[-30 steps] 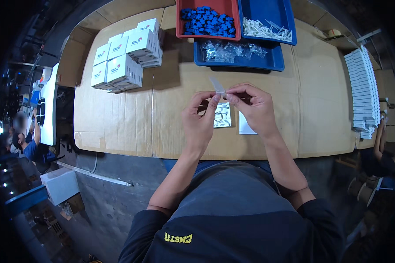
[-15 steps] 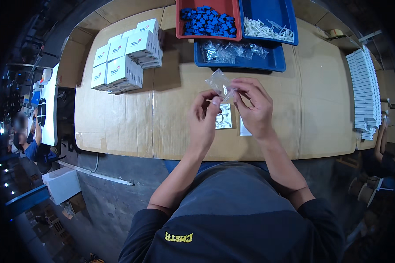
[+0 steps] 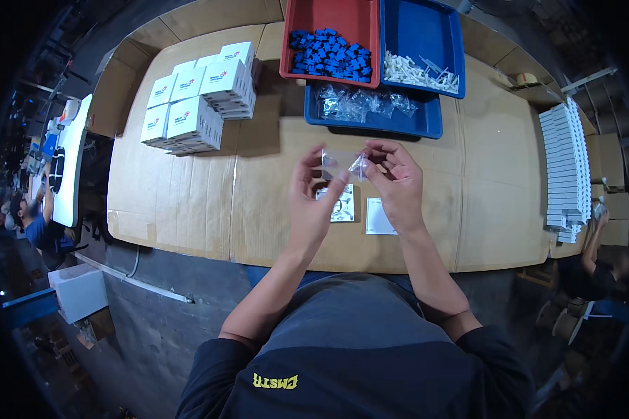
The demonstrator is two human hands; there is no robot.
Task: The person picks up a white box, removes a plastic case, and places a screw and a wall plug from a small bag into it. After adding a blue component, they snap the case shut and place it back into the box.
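Note:
A small clear plastic bag (image 3: 338,160) is stretched between my two hands above the cardboard-covered table. My left hand (image 3: 310,202) grips its left side between thumb and fingers. At its other end my right hand (image 3: 400,187) pinches a crumpled, shiny part; what is inside, if anything, is too small to make out. Under the left hand lies a white piece with dark printed marks (image 3: 344,207), partly hidden by the thumb. A flat white card or small box (image 3: 379,218) lies beside it, its right edge covered by my right hand.
Beyond my hands, a blue tray (image 3: 426,124) holds clear bags. Behind it stand a red tray (image 3: 332,17) of blue parts and another blue tray (image 3: 419,35) of white pieces. White boxes (image 3: 189,105) are stacked left, thin white ones (image 3: 565,167) right. Other people work on both sides.
Both hands have come lower and the bag, upright before, now spans flat between them. My fingers have spread wider along it. The whole view has shifted slightly, showing more of the trays and the card.

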